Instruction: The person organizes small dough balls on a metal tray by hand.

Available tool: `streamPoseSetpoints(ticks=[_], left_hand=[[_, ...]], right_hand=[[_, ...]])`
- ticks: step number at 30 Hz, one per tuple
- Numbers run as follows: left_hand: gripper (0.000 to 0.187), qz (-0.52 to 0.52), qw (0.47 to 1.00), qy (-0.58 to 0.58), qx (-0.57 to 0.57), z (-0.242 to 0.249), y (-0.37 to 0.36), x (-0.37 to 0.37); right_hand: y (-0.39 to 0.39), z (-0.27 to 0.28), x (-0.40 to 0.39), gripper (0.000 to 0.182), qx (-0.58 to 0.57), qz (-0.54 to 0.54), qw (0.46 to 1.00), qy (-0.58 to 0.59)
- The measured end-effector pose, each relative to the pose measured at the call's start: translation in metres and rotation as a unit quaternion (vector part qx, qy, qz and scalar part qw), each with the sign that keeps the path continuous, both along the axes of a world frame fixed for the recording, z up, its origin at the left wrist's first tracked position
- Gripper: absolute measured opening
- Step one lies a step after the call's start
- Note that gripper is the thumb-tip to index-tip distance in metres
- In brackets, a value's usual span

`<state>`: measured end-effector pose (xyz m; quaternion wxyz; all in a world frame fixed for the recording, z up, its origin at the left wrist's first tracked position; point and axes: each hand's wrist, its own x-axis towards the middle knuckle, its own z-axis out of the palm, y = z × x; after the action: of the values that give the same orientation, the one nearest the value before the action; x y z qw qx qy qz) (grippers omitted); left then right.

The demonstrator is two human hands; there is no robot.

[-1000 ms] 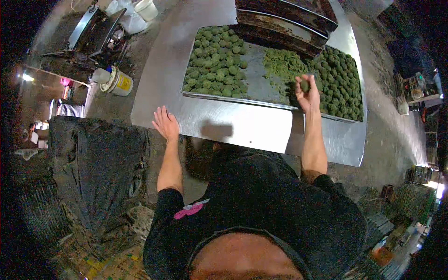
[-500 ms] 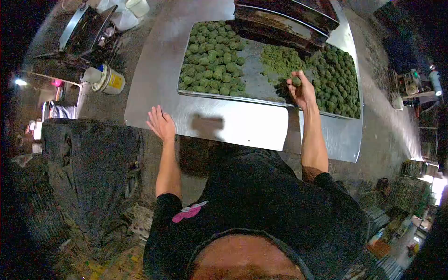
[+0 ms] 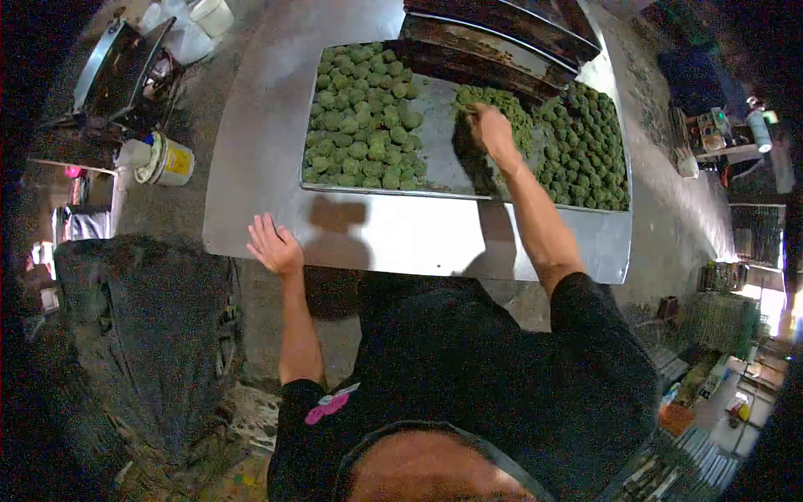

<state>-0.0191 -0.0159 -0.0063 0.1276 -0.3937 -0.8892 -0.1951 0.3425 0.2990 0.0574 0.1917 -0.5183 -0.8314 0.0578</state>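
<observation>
My left hand (image 3: 276,248) rests on the near left edge of the metal table (image 3: 238,197), fingers stretched out, holding nothing. My right hand (image 3: 493,132) reaches over the tray (image 3: 393,192), its fingers curled downward at the left side of a heap of green crumbs (image 3: 512,111). The green ball seen in that hand a moment ago is hidden by the fingers. On the tray's left part sit many rough, lighter green balls (image 3: 361,121) in rows. Darker green balls (image 3: 590,151) fill its right end.
Dark metal trays (image 3: 493,50) are stacked at the table's far side, just behind the crumbs. A white bucket (image 3: 171,161) with a yellow label stands on the floor at left. Something under a black cover (image 3: 150,326) is near my left side.
My right hand has moved left and away from me, turning from palm-up with a green ball to fingers-down at the crumbs. My left hand stays on the table edge. The camera view shifts slightly.
</observation>
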Motion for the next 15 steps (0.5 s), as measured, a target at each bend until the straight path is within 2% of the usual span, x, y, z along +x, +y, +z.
streamPoseSetpoints(ticks=[2, 3, 5, 6, 8, 10, 11, 12, 13, 15], left_hand=[[0.044, 0.007, 1.000, 0.001, 0.001, 0.002, 0.001, -0.002], [0.044, 0.008, 1.000, 0.000, 0.000, 0.003, 0.003, -0.002], [0.044, 0.008, 1.000, -0.004, -0.017, 0.005, -0.002, 0.000], [0.044, 0.007, 1.000, -0.006, -0.017, 0.006, 0.001, 0.000], [0.045, 0.001, 1.000, -0.008, -0.014, 0.004, 0.001, -0.004], [0.044, 0.004, 1.000, 0.010, 0.007, -0.005, 0.000, -0.006], [0.044, 0.008, 1.000, 0.004, 0.005, -0.002, 0.000, -0.002], [0.044, 0.009, 1.000, -0.006, 0.009, 0.001, 0.001, -0.001], [0.044, 0.009, 1.000, -0.013, 0.013, 0.004, 0.002, 0.000], [0.043, 0.005, 1.000, -0.013, 0.010, 0.006, 0.001, 0.002]], right_hand=[[0.021, -0.022, 0.013, 0.019, 0.072, 0.030, 0.996, -0.045], [0.031, -0.032, 0.015, 0.019, 0.068, 0.036, 0.996, -0.046], [0.024, -0.041, 0.016, 0.017, 0.014, 0.014, 0.987, -0.158], [0.023, -0.041, 0.020, 0.017, 0.008, 0.015, 0.987, -0.158], [0.019, -0.016, 0.026, 0.018, -0.076, 0.030, 0.983, -0.167], [0.016, -0.022, 0.047, 0.015, -0.107, 0.070, 0.968, -0.215], [0.008, -0.028, 0.059, 0.011, -0.097, 0.142, 0.961, -0.216], [0.000, -0.034, 0.069, 0.017, -0.087, 0.215, 0.949, -0.215], [-0.022, -0.024, 0.058, 0.018, -0.147, 0.066, 0.956, -0.247], [-0.027, -0.034, 0.066, 0.018, -0.120, 0.095, 0.964, -0.216]])
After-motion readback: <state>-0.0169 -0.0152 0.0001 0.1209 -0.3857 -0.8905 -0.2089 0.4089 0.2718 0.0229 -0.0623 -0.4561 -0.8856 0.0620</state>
